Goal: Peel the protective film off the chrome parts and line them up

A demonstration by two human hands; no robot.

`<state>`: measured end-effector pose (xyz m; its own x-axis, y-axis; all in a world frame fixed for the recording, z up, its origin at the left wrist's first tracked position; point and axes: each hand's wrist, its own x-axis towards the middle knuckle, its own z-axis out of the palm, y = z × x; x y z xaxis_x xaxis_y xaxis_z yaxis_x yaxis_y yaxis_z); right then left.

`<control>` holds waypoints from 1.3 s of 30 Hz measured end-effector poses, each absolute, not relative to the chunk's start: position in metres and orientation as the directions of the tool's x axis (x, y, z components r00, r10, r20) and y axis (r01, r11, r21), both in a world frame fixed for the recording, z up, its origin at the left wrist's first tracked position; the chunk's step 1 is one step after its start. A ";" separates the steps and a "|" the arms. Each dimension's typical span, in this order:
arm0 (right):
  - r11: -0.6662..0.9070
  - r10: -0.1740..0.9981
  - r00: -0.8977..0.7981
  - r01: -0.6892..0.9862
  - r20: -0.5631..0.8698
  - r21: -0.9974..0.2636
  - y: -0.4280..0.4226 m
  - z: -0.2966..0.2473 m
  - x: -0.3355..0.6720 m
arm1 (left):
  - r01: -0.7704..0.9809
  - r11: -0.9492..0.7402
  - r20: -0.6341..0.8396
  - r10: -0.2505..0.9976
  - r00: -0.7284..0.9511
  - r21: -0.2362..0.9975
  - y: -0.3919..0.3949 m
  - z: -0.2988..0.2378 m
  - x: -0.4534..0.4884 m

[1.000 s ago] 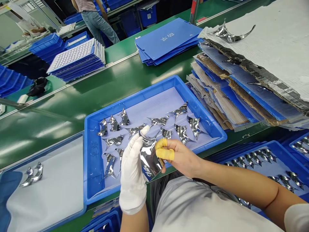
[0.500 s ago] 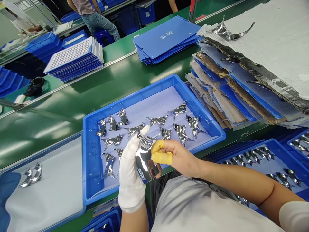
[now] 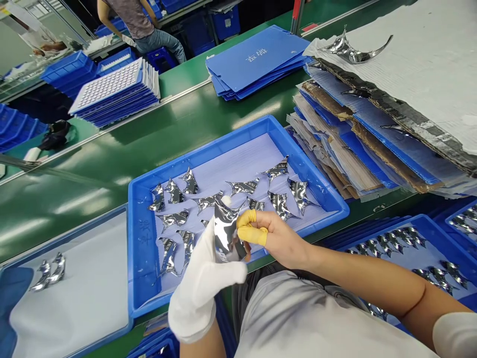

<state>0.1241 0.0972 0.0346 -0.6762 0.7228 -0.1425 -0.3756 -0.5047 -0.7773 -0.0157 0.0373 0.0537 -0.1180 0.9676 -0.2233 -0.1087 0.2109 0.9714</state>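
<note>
A curved, mirror-finish chrome part (image 3: 225, 231) with pointed corners and pale lettering is raised over the near side of a blue tray (image 3: 134, 238). My right hand (image 3: 274, 233), with yellow finger covers on thumb and forefinger, pinches the part's right edge. Behind the part lie the fingers of my left hand (image 3: 201, 276), in a white glove; one fingertip shows above it. The glove's thumb sticks out below, away from the part. Several similar chrome pieces (image 3: 242, 187) lie spread on the tray's pale liner.
To the left, a lined tray (image 3: 85, 293) holds two chrome pieces. At right stands a stack of cardboard and blue sheets (image 3: 346, 134), with a chrome piece (image 3: 354, 49) on top. Blue sheets (image 3: 257, 59) lie behind. A co-worker (image 3: 137, 30) is at the far bench.
My left hand has shifted down and left, its thumb now stretched out. The chrome part has turned and moved slightly up, still in my right hand's pinch. The co-worker has leaned left.
</note>
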 end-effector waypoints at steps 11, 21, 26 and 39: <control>-0.550 0.691 -0.713 -0.413 -0.118 -0.726 0.096 0.035 0.123 | -0.277 0.133 -0.234 0.898 -0.372 0.952 0.040 0.047 -0.012; -0.592 0.616 -0.780 -0.361 -0.115 -0.721 0.090 0.052 0.126 | -0.670 0.258 -0.499 0.845 -0.193 0.696 0.047 0.048 0.005; -0.584 0.620 -0.777 -0.367 -0.106 -0.724 0.090 0.055 0.126 | -0.611 0.302 -0.513 0.834 -0.203 0.732 0.054 0.049 0.012; -0.424 0.601 -0.798 -0.362 0.041 -0.830 0.102 0.021 0.132 | -0.150 -0.131 0.040 0.865 -0.500 0.980 0.031 0.048 -0.010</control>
<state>0.1324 0.1015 0.0210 -0.7983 0.6008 0.0412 -0.3618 -0.4239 -0.8303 -0.0100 0.0313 0.0478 -0.5001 0.8651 0.0395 -0.1497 -0.1313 0.9800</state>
